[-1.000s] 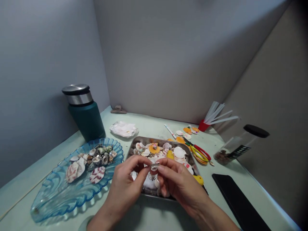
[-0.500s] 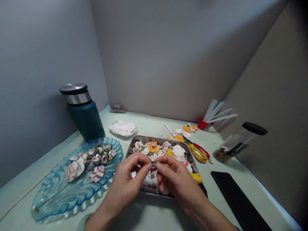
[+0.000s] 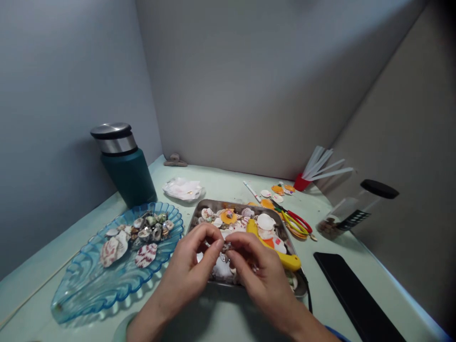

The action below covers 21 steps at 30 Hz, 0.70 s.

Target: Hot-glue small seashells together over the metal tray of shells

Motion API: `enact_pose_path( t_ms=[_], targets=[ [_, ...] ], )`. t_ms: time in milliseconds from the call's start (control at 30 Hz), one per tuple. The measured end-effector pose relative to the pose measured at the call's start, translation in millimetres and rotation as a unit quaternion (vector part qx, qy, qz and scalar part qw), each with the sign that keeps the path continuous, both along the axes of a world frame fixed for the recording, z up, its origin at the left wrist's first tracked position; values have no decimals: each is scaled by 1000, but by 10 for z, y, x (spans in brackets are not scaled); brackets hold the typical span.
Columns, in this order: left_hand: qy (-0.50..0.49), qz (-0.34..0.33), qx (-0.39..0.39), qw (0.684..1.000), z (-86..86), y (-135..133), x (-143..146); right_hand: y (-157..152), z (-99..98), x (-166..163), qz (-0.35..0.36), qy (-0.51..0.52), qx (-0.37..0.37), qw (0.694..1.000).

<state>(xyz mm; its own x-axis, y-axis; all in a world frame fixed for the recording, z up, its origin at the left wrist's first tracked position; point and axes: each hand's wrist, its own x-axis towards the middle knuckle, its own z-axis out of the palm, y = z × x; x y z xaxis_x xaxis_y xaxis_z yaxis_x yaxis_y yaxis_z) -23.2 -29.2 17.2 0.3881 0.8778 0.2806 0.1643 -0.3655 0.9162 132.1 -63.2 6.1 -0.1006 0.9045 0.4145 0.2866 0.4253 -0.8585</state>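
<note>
My left hand (image 3: pixel 194 261) pinches a tiny greyish piece (image 3: pixel 226 246) between thumb and fingertips. From the other side, my right hand (image 3: pixel 260 275) closes thumb and forefinger on the same piece, which is too small and covered to name. Both hands are held over the front of a metal tray (image 3: pixel 297 259) filled with seashells (image 3: pixel 265 221). An orange shell (image 3: pixel 228 216) with a small decoration on it lies near the tray's far side. Across the tray's right part rests a yellow curved tool (image 3: pixel 290 262), with a black cord near it.
On the left stands a blue scalloped glass dish (image 3: pixel 81 285) of shells, before a teal bottle (image 3: pixel 124 171). At right are red-and-yellow-handled pliers (image 3: pixel 297 223), a clear jar (image 3: pixel 342 218), a red cup (image 3: pixel 301 183) of translucent sticks and a black flat object (image 3: pixel 352 289).
My right hand has shifted slightly and its fingers have curled differently around the small piece, uncovering more of the yellow tool. My left hand keeps its pinch. The camera view has moved slightly.
</note>
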Motion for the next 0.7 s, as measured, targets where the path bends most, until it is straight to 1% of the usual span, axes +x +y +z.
enact_pose_path(
  t_ms=[67, 133, 233, 300, 467, 600, 700],
  targets=[
    [-34, 1, -48, 998, 9, -16, 7, -10, -2, 4, -8, -31, 31, 999],
    [-78, 2, -115, 990, 14, -26, 23, -19, -12, 6, -24, -47, 54, 997],
    [-122, -23, -206, 971, 6, -22, 49, -25, -43, 8, -44, -70, 89, 993],
    [-144, -43, -247, 957, -14, -6, 60, -23, -62, 10, -57, -86, 118, 988],
    [-219, -73, -296, 927, -102, 33, 71, -3, -72, 9, -79, -109, 183, 974],
    [-263, -62, -331, 904, -141, 33, 87, 3, -76, 6, -82, -122, 203, 968],
    [-269, -43, -335, 902, -126, 26, 90, -7, -73, 7, -74, -142, 204, 966]
  ],
)
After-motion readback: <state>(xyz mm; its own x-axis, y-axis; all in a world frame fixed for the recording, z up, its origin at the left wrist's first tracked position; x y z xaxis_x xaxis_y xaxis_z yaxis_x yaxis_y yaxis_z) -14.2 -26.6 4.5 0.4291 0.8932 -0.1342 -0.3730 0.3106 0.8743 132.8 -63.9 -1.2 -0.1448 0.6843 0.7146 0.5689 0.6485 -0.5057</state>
